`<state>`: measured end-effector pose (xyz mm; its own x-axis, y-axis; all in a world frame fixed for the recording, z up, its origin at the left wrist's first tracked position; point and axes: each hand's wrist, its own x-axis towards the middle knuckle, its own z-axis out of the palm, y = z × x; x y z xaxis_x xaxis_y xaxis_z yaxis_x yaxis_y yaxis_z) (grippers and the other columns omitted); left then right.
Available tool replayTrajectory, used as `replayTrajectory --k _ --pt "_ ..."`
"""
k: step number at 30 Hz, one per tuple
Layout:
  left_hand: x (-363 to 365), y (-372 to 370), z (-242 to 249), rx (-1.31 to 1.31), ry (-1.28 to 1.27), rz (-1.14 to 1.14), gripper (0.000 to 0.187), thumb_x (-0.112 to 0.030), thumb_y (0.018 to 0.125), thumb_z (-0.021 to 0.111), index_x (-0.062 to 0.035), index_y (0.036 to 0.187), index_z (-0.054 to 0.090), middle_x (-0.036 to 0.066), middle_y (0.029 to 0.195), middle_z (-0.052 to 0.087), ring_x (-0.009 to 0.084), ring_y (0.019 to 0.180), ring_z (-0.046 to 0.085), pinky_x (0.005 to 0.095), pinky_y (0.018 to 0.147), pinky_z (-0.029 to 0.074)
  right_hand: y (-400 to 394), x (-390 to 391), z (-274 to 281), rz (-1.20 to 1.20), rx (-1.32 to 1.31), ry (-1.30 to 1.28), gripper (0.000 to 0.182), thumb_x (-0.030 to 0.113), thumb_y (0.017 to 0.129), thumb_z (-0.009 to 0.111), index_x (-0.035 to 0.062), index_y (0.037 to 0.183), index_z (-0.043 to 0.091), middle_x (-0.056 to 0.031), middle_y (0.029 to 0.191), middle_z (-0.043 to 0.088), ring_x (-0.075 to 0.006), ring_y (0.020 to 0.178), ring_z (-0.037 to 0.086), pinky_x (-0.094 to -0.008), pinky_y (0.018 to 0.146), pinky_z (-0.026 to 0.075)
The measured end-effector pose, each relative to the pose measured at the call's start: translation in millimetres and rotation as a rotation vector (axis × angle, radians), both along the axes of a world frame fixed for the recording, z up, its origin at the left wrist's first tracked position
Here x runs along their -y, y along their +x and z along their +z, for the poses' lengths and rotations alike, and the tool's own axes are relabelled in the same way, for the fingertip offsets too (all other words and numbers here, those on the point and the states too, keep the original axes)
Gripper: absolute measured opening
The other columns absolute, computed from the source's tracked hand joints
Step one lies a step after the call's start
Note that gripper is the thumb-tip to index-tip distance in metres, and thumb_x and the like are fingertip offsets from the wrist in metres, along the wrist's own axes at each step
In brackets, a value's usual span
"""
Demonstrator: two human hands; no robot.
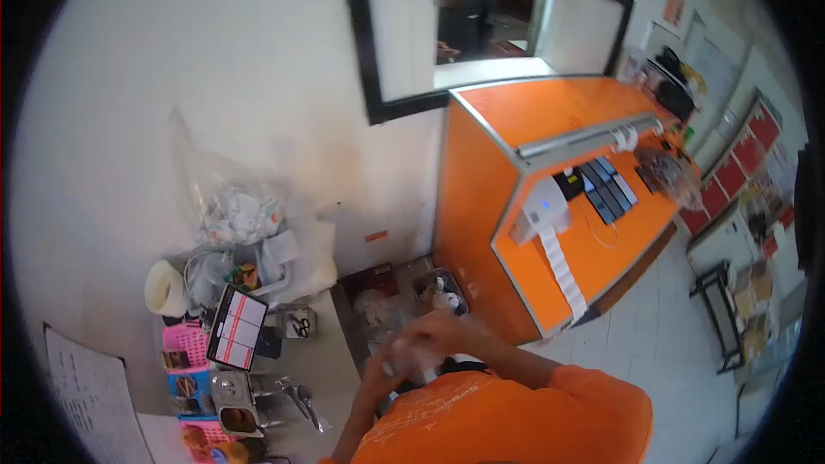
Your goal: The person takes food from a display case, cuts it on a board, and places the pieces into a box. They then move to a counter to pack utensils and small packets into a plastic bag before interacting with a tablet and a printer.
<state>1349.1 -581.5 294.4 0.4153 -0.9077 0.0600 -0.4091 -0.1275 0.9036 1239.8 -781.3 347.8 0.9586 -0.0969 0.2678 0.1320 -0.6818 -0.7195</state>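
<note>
My right hand and my left hand are close together in front of my orange shirt. Between them is something thin, clear and whitish, perhaps plastic film. Motion blur smears its shape. The right fingers curl down toward it, while the left fingers are bent around its near side. Beyond the hands, on the floor, a clear plastic bag lies by a bin with crumpled waste inside.
To the left, a counter bears a tablet, scissors, tongs, a steel container and pink baskets. On the right stands an orange desk with a label printer and several phones. A person shows through the window.
</note>
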Motion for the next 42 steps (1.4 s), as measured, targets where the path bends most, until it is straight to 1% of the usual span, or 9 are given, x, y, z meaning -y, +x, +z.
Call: replayTrajectory --k 7,10,14,19,23,24,29,34,42 --pt "95 -75 -51 -0.902 -0.096 -0.34 0.017 0.0 0.088 0.068 0.0016 0.105 0.068 0.009 0.098 0.071 0.0176 0.087 0.068 0.0312 0.082 0.054 -238 87 24 -1.053 0.495 0.305 0.017 0.016 0.097 0.061 0.0006 0.092 0.066 -0.0045 0.084 0.067 -0.0101 0.075 0.06 -0.026 0.065 0.049" --pt "153 -148 -48 -0.544 -0.089 -0.585 0.023 -0.001 0.088 0.069 0.0012 0.11 0.066 0.009 0.107 0.067 0.0186 0.098 0.065 0.0322 0.088 0.052 -350 94 15 -1.248 0.571 0.33 0.013 0.01 0.097 0.06 0.0005 0.088 0.063 -0.0035 0.081 0.065 -0.0083 0.068 0.053 -0.0237 0.06 0.044" --pt "220 -311 -24 -0.006 -0.341 -0.483 0.083 -0.031 0.073 0.087 -0.0033 0.138 0.044 0.015 0.134 0.051 0.024 0.132 0.043 0.0416 0.106 0.041 -475 75 22 -1.276 0.325 0.284 0.009 0.006 0.094 0.062 0.0001 0.087 0.064 -0.0064 0.078 0.067 -0.0114 0.063 0.056 -0.0255 0.058 0.045" --pt "274 -456 19 -0.066 -0.105 -1.27 0.109 -0.049 0.063 0.089 -0.0038 0.147 0.035 0.018 0.142 0.045 0.0278 0.138 0.036 0.0439 0.115 0.027 -560 77 57 -1.034 0.034 0.239 0.005 0.002 0.089 0.064 -0.0011 0.088 0.068 -0.0134 0.08 0.07 -0.019 0.067 0.067 -0.0294 0.06 0.051" --pt "303 -495 -1 -0.599 0.216 -1.363 0.051 -0.021 0.085 0.076 -0.005 0.129 0.057 0.013 0.107 0.069 0.0232 0.109 0.063 0.0383 0.096 0.049 -602 111 55 -1.339 0.17 0.113 0.004 0.003 0.088 0.065 -0.0003 0.087 0.067 -0.0113 0.076 0.069 -0.0143 0.058 0.058 -0.025 0.055 0.045" --pt "314 -494 -4 -0.588 0.133 -1.34 0.034 -0.011 0.09 0.069 -0.0028 0.122 0.062 0.01 0.092 0.071 0.0201 0.09 0.069 0.0328 0.082 0.054 -611 125 53 -1.42 0.203 0.07 0.004 0.004 0.088 0.065 -0.0001 0.086 0.067 -0.0104 0.075 0.068 -0.0133 0.058 0.056 -0.0245 0.054 0.044" --pt "388 -475 -48 -0.67 0.24 -0.766 0.017 -0.011 0.091 0.068 -0.0039 0.106 0.067 0.008 0.092 0.07 0.018 0.087 0.066 0.0319 0.081 0.053 -624 204 13 -1.553 0.581 0.081 0.014 0.01 0.097 0.059 0.0018 0.085 0.061 0.0018 0.065 0.056 -0.0038 0.056 0.04 -0.0226 0.05 0.031" --pt "472 -468 -26 -1.238 0.024 -0.206 0.005 -0.006 0.092 0.065 -0.0051 0.097 0.063 0.004 0.085 0.065 0.0164 0.085 0.064 0.0306 0.075 0.052 -618 284 -3 -1.319 0.209 0.659 0.015 0.011 0.097 0.057 -0.0015 0.091 0.062 -0.0046 0.073 0.061 -0.0117 0.065 0.054 -0.0271 0.061 0.046" --pt "549 -383 -30 -0.629 -0.08 -0.228 0.007 -0.007 0.09 0.069 -0.0021 0.093 0.066 0.004 0.086 0.068 0.0126 0.078 0.063 0.0285 0.071 0.051 -583 404 -31 -1.08 -0.527 0.239 0.035 0.027 0.092 0.063 0.003 0.117 0.062 -0.0186 0.104 0.067 -0.0313 0.099 0.064 -0.0408 0.087 0.051"
